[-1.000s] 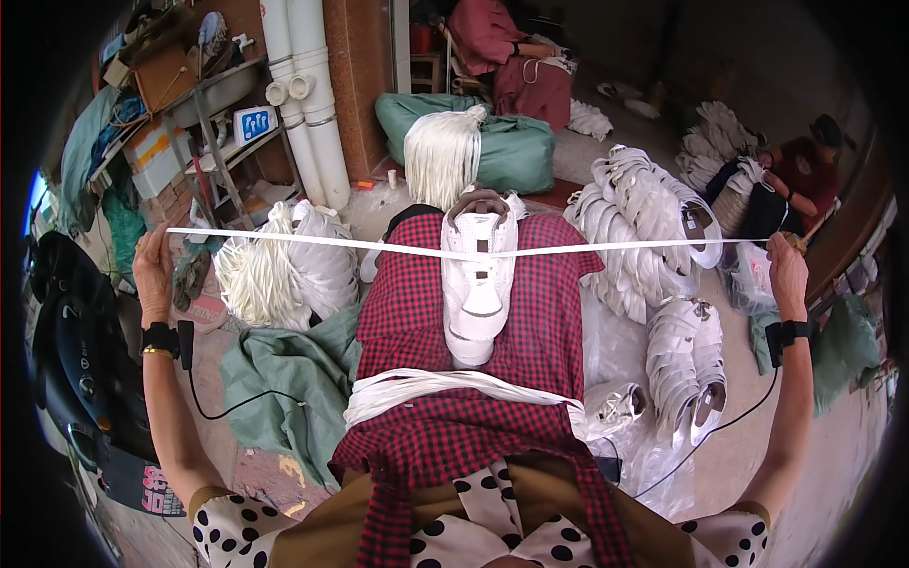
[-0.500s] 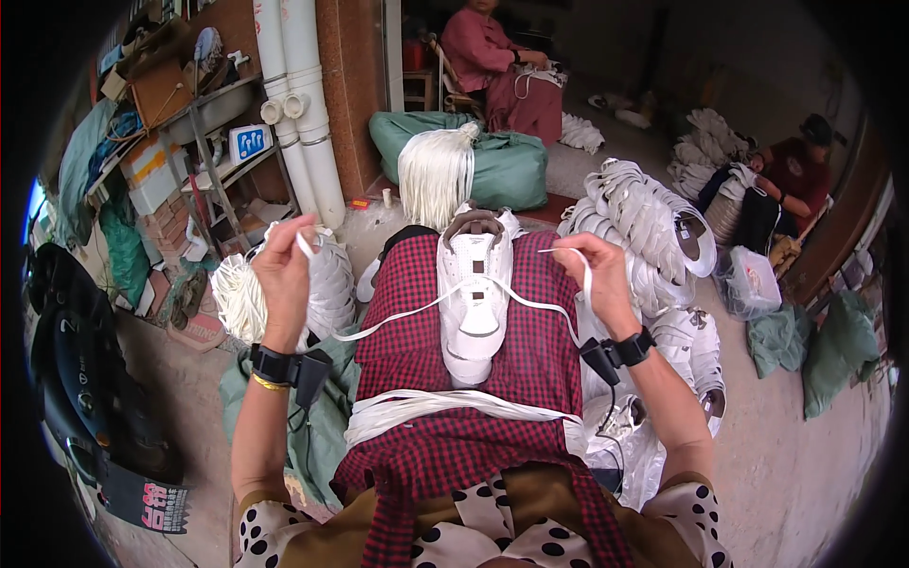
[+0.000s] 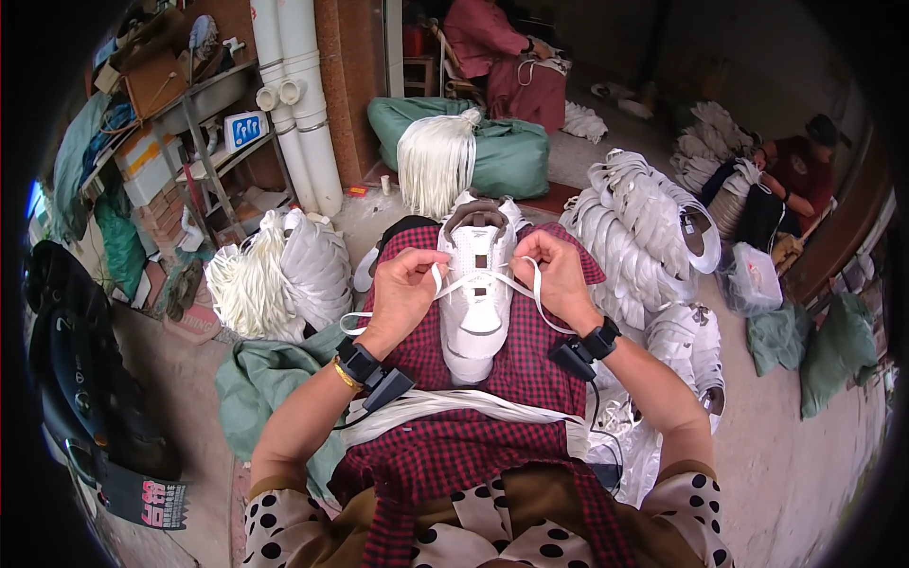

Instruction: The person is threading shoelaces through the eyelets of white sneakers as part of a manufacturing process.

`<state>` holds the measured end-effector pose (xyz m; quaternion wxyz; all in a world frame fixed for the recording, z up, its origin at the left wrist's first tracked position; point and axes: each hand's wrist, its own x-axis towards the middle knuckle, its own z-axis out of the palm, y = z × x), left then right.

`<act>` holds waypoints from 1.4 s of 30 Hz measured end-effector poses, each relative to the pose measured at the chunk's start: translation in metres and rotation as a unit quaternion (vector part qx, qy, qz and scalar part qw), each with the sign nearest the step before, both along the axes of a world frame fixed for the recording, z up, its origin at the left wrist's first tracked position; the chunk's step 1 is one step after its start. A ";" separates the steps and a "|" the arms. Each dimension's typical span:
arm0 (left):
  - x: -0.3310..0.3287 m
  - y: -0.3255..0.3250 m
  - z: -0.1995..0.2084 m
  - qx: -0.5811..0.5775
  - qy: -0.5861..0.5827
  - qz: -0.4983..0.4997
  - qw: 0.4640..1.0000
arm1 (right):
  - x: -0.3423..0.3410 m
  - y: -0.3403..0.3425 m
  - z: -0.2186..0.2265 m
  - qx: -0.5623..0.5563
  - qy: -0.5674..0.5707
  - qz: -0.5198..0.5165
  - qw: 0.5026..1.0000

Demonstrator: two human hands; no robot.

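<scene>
A white sneaker lies on the red-and-black checked apron over my lap, its toe toward me. One white shoelace crosses the upper part of the shoe and runs out to both sides. At the left edge of the lacing, my left hand pinches one end of the lace. My right hand pinches the other end at the right edge. Each hand leaves a loop of lace hanging beneath it. A bundle of white laces lies across my lap, nearer than the toe.
White shoe uppers are stacked to the right and the left. A lace bundle hangs over a green sack ahead. Two people sit farther back. A dark motor scooter stands at the left.
Both hands have come inward and slightly down, from wide apart to the two sides of the shoe. The lace, stretched out to both sides before, now hangs in loops.
</scene>
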<state>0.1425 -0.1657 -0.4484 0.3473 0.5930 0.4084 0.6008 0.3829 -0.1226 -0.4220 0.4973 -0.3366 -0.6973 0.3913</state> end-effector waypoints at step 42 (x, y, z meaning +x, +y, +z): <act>-0.042 0.038 0.078 0.150 0.486 -0.181 0.842 | -0.061 0.019 0.042 0.030 -0.192 0.193 0.962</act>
